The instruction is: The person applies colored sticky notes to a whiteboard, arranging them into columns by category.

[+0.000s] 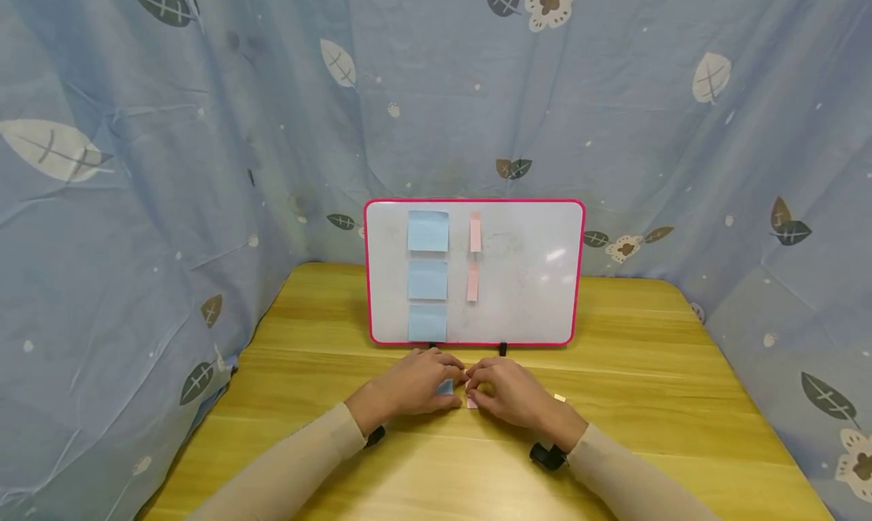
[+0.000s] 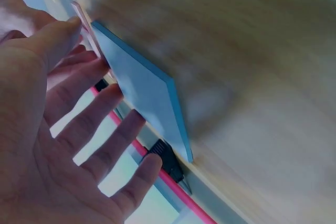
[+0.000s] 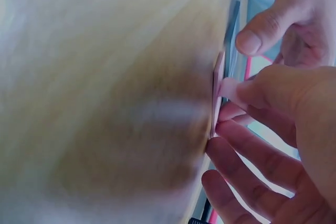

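My left hand (image 1: 422,385) is over a blue sticky note pad (image 1: 445,388) on the table, its fingers loosely spread along the pad's far edge. Next to the blue pad lies a narrow pink sticky note pad (image 1: 471,404). The left thumb and index fingertip come right up to the pink pad in the left wrist view. My right hand (image 1: 507,392) pinches at the pink pad (image 3: 216,82) with thumb and index finger; its other fingers lie along the far end. The fingers partly hide the pink pad in the head view.
A whiteboard (image 1: 524,279) with a pink frame stands behind the hands on black feet (image 1: 502,349). Three blue notes (image 1: 428,280) form a column on it, with two pink strips (image 1: 474,233) to their right. A small yellow piece (image 1: 559,397) lies beside the right wrist.
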Available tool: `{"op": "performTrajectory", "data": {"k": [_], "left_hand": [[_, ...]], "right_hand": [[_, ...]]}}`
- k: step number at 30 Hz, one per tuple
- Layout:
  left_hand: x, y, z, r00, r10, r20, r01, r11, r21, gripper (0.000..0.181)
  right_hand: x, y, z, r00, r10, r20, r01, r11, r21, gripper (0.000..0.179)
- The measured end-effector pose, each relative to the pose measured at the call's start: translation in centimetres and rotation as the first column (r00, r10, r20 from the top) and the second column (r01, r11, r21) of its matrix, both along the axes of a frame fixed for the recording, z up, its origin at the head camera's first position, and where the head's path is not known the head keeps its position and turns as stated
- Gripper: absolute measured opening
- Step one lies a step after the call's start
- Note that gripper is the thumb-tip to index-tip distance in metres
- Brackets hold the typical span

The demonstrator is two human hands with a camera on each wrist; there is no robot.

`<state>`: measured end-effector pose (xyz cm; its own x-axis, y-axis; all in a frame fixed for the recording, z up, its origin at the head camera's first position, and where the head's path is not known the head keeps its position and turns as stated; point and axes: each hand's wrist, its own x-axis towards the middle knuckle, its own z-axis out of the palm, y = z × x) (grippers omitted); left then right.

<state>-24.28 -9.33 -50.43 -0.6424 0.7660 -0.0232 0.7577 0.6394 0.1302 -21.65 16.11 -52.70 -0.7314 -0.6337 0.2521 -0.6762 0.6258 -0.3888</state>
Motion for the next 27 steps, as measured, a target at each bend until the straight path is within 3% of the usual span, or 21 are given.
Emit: {"op": "performTrajectory", "data": {"k": [11,22,27], "left_hand": [[0.6,1.4,-0.3,0.996,0.050,-0.072,-0.046,0.998,0.052,0.039],[0.9,2.7,-0.4,0.993,0.093,-0.076,-0.085,0.992,0.097,0.035],[0.7,2.9,-0.6,0.993,0.094,-0.076,-0.085,0.990,0.111,0.037]], "right_hand": [[-0.1,-0.3,-0.3,0.997,-0.038,0.073,0.049,0.986,-0.157,0.006],[-0.3,0.0,-0.1,0.988,-0.058,0.147,0.092,0.967,-0.238,0.005],[-0.5,0.2,0.1,0.988,-0.086,0.126,0.116,0.960,-0.254,0.004]]}}
